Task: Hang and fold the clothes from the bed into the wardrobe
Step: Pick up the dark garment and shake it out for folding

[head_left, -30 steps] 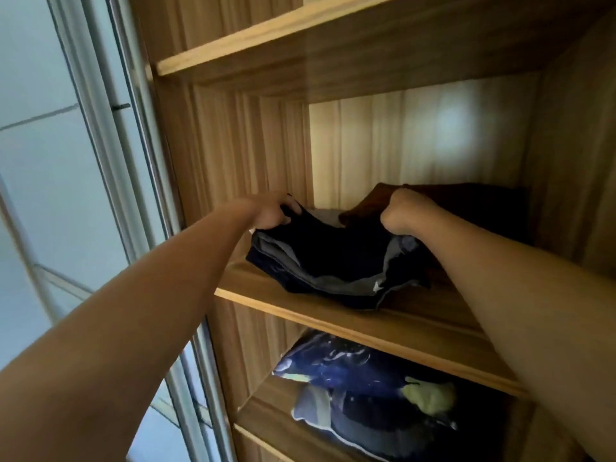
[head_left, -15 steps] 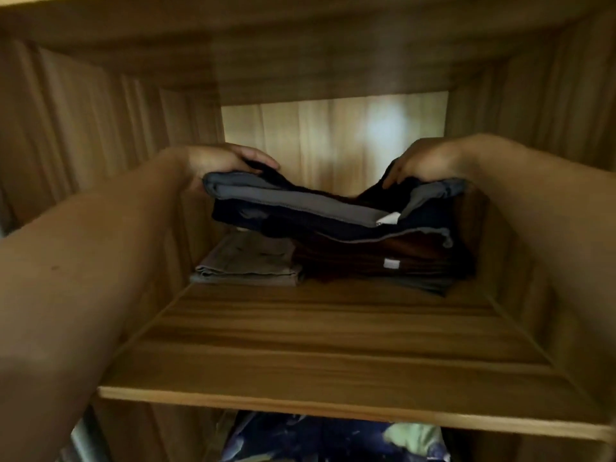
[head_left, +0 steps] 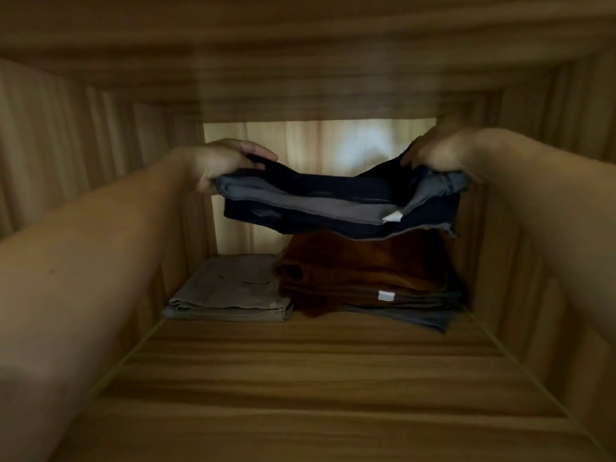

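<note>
A folded navy garment with a grey lining (head_left: 336, 208) hangs in the air deep inside a wooden wardrobe compartment. My left hand (head_left: 223, 165) grips its left end and my right hand (head_left: 440, 153) grips its right end. It sags in the middle, just above a folded brown garment (head_left: 360, 271) that lies on a grey one at the back right of the shelf (head_left: 300, 378). A folded beige garment (head_left: 226, 288) lies at the back left.
The compartment's side walls (head_left: 83, 145) close in on both forearms and its top panel (head_left: 300, 61) is low overhead. The front half of the shelf is bare wood.
My view has moved further into the compartment. Both hands have carried the navy garment further back and a little higher above the brown pile.
</note>
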Action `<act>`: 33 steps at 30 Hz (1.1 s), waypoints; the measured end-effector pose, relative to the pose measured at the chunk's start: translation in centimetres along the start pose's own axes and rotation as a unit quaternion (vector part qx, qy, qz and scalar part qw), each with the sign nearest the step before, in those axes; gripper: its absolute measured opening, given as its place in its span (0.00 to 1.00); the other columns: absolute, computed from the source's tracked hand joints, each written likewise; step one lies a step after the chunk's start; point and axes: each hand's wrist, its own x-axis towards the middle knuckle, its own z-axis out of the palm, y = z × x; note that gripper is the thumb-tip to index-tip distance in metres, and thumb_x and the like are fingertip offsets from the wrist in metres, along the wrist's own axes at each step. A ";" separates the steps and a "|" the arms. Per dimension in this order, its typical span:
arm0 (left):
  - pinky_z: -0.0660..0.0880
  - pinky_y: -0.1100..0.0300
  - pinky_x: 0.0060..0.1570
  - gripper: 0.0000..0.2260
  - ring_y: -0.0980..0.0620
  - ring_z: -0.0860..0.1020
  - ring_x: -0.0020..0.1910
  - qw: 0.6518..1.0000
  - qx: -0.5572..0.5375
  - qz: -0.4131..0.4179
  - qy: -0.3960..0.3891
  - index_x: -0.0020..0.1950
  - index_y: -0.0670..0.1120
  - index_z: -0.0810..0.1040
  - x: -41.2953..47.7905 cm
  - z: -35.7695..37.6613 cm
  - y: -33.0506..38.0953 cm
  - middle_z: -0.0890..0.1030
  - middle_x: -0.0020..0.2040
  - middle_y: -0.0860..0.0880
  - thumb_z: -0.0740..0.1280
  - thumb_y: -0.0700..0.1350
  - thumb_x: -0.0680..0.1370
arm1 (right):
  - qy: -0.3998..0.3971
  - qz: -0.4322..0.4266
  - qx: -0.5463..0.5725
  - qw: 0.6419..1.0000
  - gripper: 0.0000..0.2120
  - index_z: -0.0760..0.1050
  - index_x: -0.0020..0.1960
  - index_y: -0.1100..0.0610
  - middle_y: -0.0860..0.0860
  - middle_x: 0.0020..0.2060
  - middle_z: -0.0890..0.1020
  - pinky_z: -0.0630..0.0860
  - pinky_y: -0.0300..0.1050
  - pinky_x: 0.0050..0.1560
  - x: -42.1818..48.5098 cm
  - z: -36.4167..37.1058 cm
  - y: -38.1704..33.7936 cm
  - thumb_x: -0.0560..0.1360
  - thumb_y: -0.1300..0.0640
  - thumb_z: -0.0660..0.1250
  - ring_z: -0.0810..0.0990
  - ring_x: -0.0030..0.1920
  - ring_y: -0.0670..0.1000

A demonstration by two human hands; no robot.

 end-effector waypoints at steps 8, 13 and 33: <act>0.74 0.51 0.68 0.16 0.47 0.77 0.64 0.998 -0.044 -0.050 0.019 0.69 0.52 0.76 5.1 5.2 -3.4 0.76 0.69 0.46 0.64 0.41 0.83 | 0.025 0.049 -0.029 0.998 0.21 0.66 0.75 0.65 0.63 0.72 0.70 0.69 0.52 0.68 2.9 3.6 2.6 0.83 0.63 0.58 0.70 0.70 0.62; 0.80 0.53 0.52 0.22 0.48 0.76 0.60 0.980 0.075 -0.179 -0.046 0.75 0.55 0.69 5.5 10.1 -8.5 0.73 0.66 0.48 0.67 0.50 0.82 | -0.149 0.095 -0.247 0.953 0.20 0.67 0.74 0.66 0.62 0.72 0.70 0.74 0.48 0.60 3.2 7.8 6.1 0.83 0.62 0.61 0.74 0.67 0.59; 0.41 0.40 0.77 0.45 0.41 0.42 0.81 0.911 0.388 -0.121 -0.073 0.81 0.62 0.49 13.8 17.6 -12.7 0.45 0.82 0.45 0.44 0.81 0.67 | -0.095 0.050 -0.161 0.981 0.50 0.38 0.79 0.32 0.49 0.81 0.35 0.33 0.78 0.69 7.4 18.6 7.2 0.61 0.13 0.38 0.30 0.78 0.62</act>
